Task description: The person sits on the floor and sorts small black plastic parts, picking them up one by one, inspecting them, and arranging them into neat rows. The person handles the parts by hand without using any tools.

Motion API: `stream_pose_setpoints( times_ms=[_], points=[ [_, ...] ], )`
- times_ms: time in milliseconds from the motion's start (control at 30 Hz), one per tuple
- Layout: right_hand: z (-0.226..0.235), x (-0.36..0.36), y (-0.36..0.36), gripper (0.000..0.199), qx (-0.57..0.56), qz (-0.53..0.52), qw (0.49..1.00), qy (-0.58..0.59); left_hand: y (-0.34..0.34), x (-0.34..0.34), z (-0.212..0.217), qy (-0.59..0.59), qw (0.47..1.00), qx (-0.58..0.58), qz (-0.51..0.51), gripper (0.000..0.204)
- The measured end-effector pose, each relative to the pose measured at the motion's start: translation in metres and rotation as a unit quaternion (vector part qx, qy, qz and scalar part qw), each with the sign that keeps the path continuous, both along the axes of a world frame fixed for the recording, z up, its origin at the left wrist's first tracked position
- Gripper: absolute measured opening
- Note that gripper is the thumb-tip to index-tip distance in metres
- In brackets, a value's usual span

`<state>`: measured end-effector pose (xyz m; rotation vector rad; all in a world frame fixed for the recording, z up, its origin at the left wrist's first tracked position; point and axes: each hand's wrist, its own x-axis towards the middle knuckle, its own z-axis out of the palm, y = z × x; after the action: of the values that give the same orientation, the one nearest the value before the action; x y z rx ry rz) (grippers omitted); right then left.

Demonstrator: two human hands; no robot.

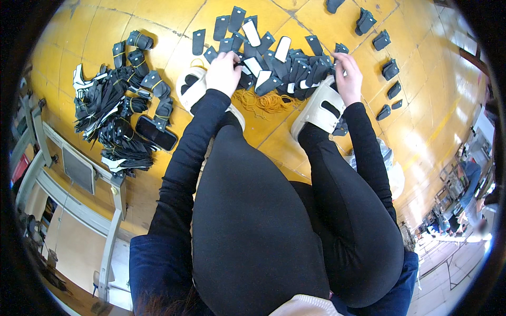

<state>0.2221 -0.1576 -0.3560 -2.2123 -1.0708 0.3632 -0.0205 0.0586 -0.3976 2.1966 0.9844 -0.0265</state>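
A loose heap of small dark fabric tabs (300, 68), a few of them showing a white face, lies on the yellow floor between and beyond my feet. My left hand (224, 73) is at the heap's left side, fingers curled together over dark pieces; what they pinch is hidden. On the right side, my right hand (348, 79) is beside the heap above my shoe, its fingers bent and apart, with nothing plainly held. Yellow rubber bands (266, 102) lie in a tangle between my white shoes (319, 109).
At left lies a pile of banded black and white strips (108, 105), with a dark phone (156, 132) beside it. Small dark bundles (390, 69) are spread at right. A metal frame (79, 203) stands at lower left. Clear plastic (386, 154) lies by my right forearm.
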Motion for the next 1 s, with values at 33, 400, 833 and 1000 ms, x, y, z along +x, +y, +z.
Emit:
stream_pose_setpoints(
  times_ms=[33, 400, 833, 1000],
  points=[
    [0.002, -0.007, 0.003, 0.023, -0.029, 0.024, 0.999, -0.012, 0.004, -0.001, 0.002, 0.016, 1.0, 0.012, 0.008, 0.018],
    [-0.004, -0.04, 0.022, 0.018, -0.027, 0.147, 0.985, 0.081, 0.017, 0.002, -0.008, 0.011, 0.999, 0.048, -0.021, 0.017],
    [-0.005, -0.045, 0.052, 0.02, -0.082, 0.159, 0.967, 0.183, 0.01, 0.011, -0.017, 0.022, 0.984, 0.145, -0.098, 0.009],
    [-0.015, -0.047, 0.072, 0.03, -0.067, 0.298, 0.952, -0.028, 0.015, 0.008, -0.024, 0.045, 0.976, 0.167, -0.133, 0.009]
  ],
)
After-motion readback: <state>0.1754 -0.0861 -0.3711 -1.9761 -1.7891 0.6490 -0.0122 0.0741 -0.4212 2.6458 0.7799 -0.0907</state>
